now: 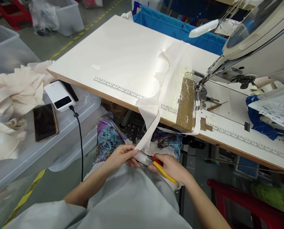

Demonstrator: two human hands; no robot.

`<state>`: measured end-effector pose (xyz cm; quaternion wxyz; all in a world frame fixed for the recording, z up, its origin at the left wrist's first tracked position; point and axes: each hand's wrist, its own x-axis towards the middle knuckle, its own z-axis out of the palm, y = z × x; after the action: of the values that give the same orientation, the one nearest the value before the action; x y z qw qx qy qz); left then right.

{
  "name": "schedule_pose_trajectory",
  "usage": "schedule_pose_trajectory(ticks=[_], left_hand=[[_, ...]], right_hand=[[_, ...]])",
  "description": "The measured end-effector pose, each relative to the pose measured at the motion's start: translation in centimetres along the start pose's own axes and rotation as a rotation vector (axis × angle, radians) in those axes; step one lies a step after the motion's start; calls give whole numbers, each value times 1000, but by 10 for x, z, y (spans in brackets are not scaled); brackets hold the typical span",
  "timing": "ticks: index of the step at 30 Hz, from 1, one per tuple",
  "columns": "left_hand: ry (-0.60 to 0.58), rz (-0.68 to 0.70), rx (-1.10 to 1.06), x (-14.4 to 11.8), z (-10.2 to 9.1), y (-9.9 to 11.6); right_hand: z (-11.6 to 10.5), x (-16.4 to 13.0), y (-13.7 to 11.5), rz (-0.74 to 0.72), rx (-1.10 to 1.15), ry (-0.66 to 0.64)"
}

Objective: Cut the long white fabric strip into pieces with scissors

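Note:
My left hand [123, 156] pinches the lower end of a long pale fabric strip [152, 131] just above my lap. From there the strip runs up over the table's front edge and across the white tabletop. My right hand [170, 166] is closed around small scissors [164, 172] with yellow and red handles. Their blades point left, at the cloth beside my left fingertips; whether they are parted I cannot tell. More pale cloth lies on my lap beneath both hands, partly hidden by them.
A sewing machine [253, 47] stands on the right of the white table [123, 51], with an awl-like tool [217, 106] near its needle. Left are a phone [45, 122], a white power bank [59, 95] with a black cable, and piled cloth [15, 92]. A blue fabric bin [161, 25] stands behind.

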<state>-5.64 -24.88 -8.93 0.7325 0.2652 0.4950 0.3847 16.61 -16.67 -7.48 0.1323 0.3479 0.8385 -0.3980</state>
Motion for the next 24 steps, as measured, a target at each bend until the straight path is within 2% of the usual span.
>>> schedule_pose_trajectory(ticks=[8,16,19,22,24], left_hand=[[-16,-11,4,2,-3,-3],[-26,-35,24,3,-2,-2],[-30,-47,52,3,-2,-2],[-37,-51,179,3,-9,-1],[46,57,408,7,-17,3]], right_hand=[[2,0,-4,67,-39,77],[3,6,-4,20,-162,144],[5,8,-4,33,-127,141],[10,5,0,65,-59,148],[14,0,3,83,-15,165]])
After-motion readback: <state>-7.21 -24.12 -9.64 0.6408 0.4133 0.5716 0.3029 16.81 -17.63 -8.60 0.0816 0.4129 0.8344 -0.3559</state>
